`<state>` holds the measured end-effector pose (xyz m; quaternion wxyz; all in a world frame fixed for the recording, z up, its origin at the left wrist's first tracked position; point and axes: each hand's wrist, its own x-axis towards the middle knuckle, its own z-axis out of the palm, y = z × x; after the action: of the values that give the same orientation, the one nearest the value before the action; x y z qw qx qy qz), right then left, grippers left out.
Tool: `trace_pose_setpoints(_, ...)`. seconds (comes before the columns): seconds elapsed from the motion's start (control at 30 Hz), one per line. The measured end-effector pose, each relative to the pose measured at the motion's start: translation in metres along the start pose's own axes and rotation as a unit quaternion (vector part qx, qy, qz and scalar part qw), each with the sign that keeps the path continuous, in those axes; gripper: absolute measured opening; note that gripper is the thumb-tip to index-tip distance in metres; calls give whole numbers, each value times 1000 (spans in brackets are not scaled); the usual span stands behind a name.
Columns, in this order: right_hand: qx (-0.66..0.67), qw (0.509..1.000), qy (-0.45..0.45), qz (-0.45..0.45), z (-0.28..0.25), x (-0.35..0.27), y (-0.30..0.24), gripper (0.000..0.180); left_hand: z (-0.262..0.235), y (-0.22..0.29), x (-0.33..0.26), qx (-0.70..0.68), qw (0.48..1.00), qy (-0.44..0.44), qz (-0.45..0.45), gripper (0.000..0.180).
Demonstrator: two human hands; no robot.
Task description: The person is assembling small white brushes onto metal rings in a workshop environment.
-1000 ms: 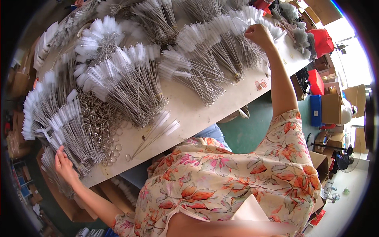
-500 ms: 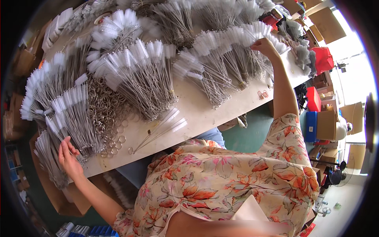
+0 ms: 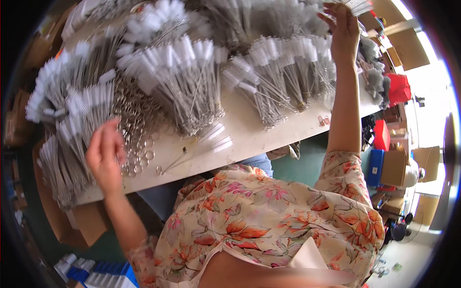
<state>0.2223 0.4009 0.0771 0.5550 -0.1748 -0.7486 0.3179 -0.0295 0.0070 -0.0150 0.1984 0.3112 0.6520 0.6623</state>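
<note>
Wire-handled brushes with white bristle heads (image 3: 177, 62) lie in fanned bundles across the table. At the upper right edge my right hand (image 3: 343, 31) is raised, its fingers closed around a small bunch of brushes (image 3: 357, 6); their white heads stick out past the hand and their handles are mostly hidden. My left hand (image 3: 105, 153), smeared by motion, hovers over the near left brush bundle (image 3: 93, 108) with fingers loosely bent and apart, nothing visible in it. Beside it lies a heap of metal rings (image 3: 137, 113).
Several loose brushes (image 3: 216, 139) and single rings (image 3: 149, 155) lie near the front edge of the pale table (image 3: 245, 144). A cardboard box (image 3: 89, 223) stands below its left end. To the right are a blue bin (image 3: 376, 167), a red bin (image 3: 382, 135) and more cartons.
My right hand has moved up and away from the right-hand row, taking a bunch of brushes with it. My left hand has shifted right and up, toward the rings. The view has shifted slightly.
</note>
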Motion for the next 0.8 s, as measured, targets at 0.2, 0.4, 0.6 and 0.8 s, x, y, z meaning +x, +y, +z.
trace_pose_setpoints(0.2,416,859,-204,219,171,-120,-90,18,84,8,3,-6,990,-75,120,22)
trace_pose_setpoints(0.4,258,930,-247,82,182,-157,-117,31,75,1,3,12,957,56,283,7)
trace_pose_setpoints(0.6,501,703,-205,461,183,-187,-93,26,76,-36,-16,108,906,-46,407,23)
trace_pose_setpoints(0.8,574,626,-266,457,174,-175,-78,16,46,-22,-15,295,835,-68,460,41)
